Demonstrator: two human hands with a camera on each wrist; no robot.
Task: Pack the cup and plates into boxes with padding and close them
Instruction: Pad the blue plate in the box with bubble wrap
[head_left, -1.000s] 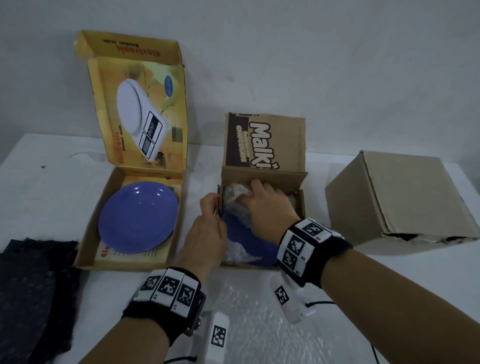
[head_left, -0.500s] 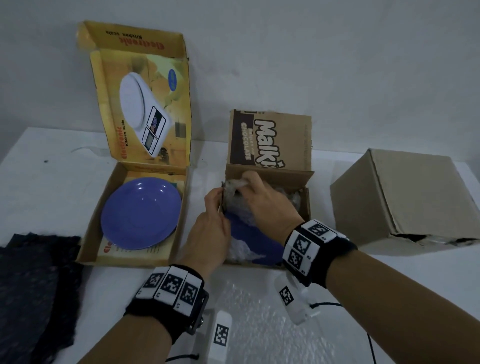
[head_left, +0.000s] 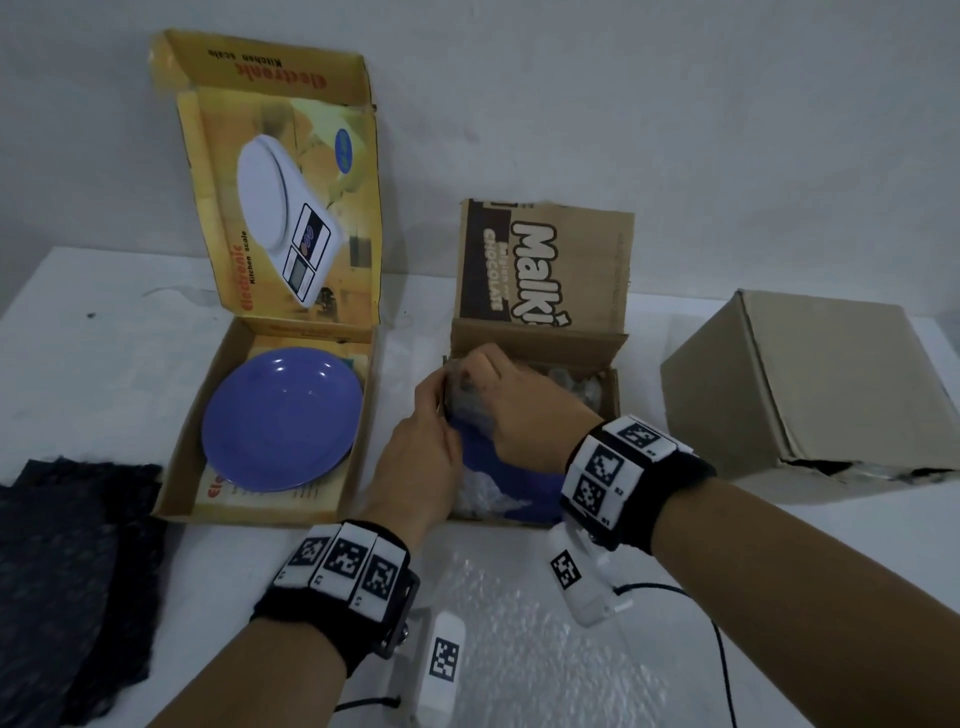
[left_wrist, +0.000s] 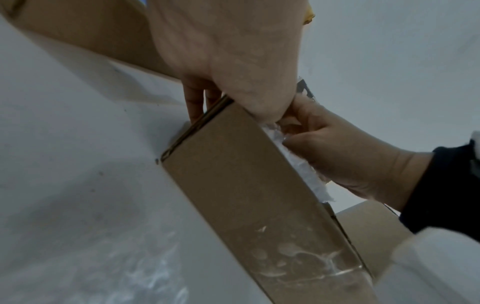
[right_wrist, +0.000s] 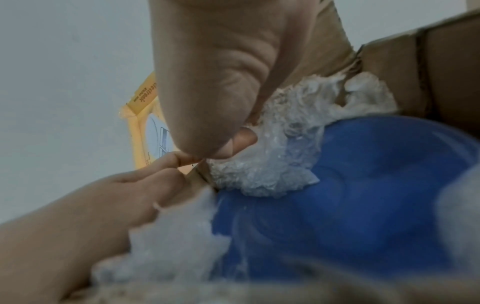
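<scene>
A brown "Malkist" box (head_left: 540, 340) stands open mid-table with a blue plate (head_left: 514, 483) and crumpled bubble wrap (head_left: 480, 493) inside. My left hand (head_left: 434, 395) pinches the box's left wall near its far corner, fingers (left_wrist: 197, 102) outside the cardboard (left_wrist: 246, 185). My right hand (head_left: 478, 371) reaches into the same corner and pinches the bubble wrap (right_wrist: 285, 148) over the plate's (right_wrist: 363, 195) edge. A second blue plate (head_left: 280, 415) lies uncovered in the open yellow kitchen-scale box (head_left: 179, 467) on the left. No cup is visible.
A closed plain cardboard box (head_left: 810, 389) stands at the right. Dark padding (head_left: 67, 571) lies at the left front edge. A flat sheet of bubble wrap (head_left: 519, 649) lies on the white table (head_left: 104, 374) between my forearms. A wall is close behind.
My right hand has slid left along the box's far side into the left corner, bunching the wrap there. My left hand has stayed on the left wall.
</scene>
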